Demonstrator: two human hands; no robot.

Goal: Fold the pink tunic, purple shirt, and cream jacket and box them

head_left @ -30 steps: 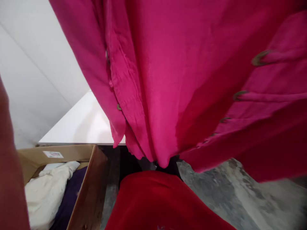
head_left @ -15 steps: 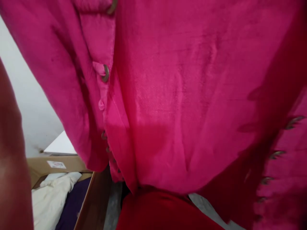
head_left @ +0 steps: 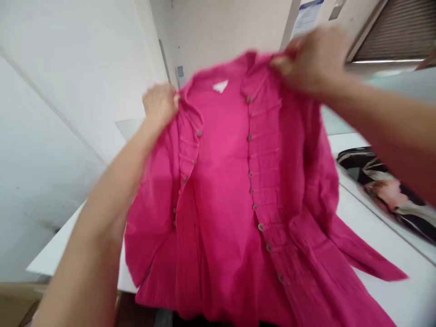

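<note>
A bright pink shirt with long sleeves hangs open at the front, its inside facing me. Small round fasteners run down both front edges, and a white label sits inside the collar. My left hand is closed around one shoulder near the collar. On the other shoulder, my right hand grips the cloth and is blurred by motion. Both arms are stretched forward, and the lower part of the shirt hangs over the near table edge toward me.
Beneath and behind the shirt lies a white table. At right rests a dark patterned cloth. A pale wall stands at left. Part of a cardboard box shows at the lower left, and a slatted shutter at the upper right.
The shirt has moved from close in front of the camera out over the table. Both hands now show at its shoulders. The view has tilted up, away from the box of folded clothes.
</note>
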